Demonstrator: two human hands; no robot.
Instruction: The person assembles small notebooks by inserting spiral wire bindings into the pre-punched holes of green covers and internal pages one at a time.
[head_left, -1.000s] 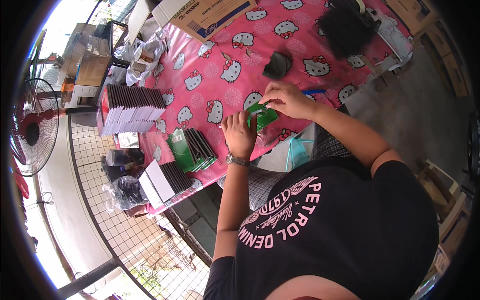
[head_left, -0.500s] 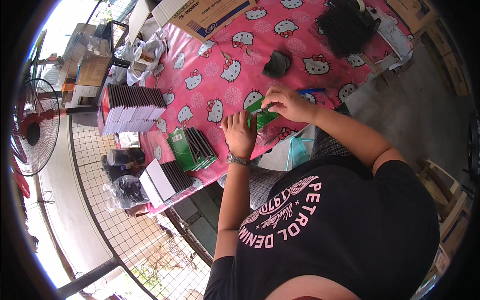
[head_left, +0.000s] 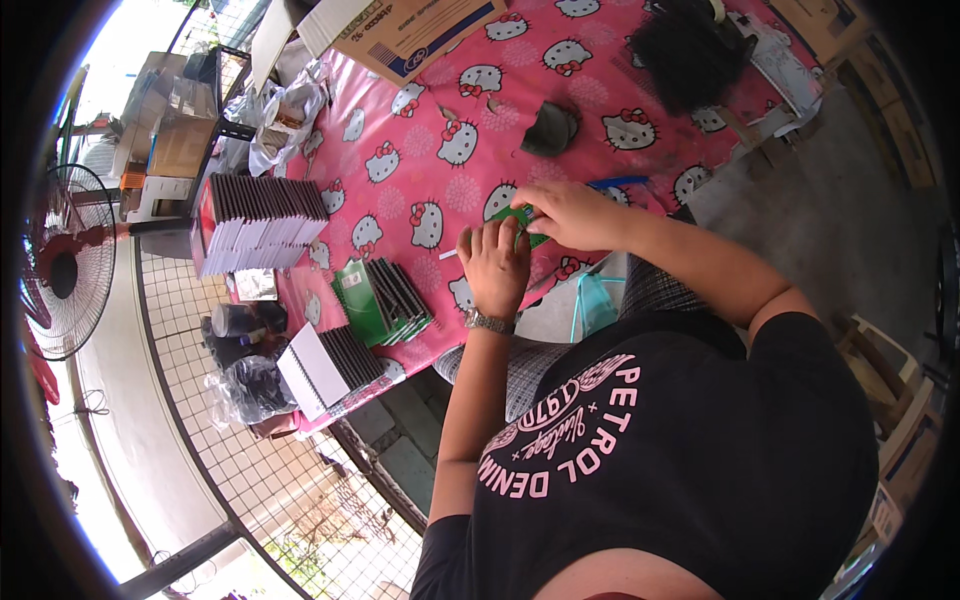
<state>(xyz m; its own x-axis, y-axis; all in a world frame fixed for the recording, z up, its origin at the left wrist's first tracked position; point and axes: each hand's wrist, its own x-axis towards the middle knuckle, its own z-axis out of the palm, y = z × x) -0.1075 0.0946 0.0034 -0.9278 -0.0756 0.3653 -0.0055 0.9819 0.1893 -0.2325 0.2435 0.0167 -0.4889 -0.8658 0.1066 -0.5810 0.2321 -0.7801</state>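
Note:
A green-covered notebook [head_left: 538, 240] lies at the table's near edge, mostly hidden beneath my hands. My left hand [head_left: 495, 265], with a watch on its wrist, rests over its left side, fingers curled at the edge. My right hand [head_left: 572, 215] comes in from the right, thumb and fingers pinched together at the notebook's upper part. Whatever small thing is between those fingers cannot be made out. The fingertips of both hands nearly meet. A thin white strip [head_left: 447, 255] shows just left of my left hand.
To the left stand a tall stack of spiral notebooks [head_left: 265, 215], green notebooks [head_left: 375, 300] and a white-paged pile [head_left: 315, 370]. Beyond my hands are a dark curved object [head_left: 550, 130], a blue tool [head_left: 618, 183], a heap of black spiral wires [head_left: 690, 60] and a carton [head_left: 410, 35].
My left hand has shifted right, toward my right hand. The right hand has lowered its fingers closer to the notebook, and more of the green cover is now hidden.

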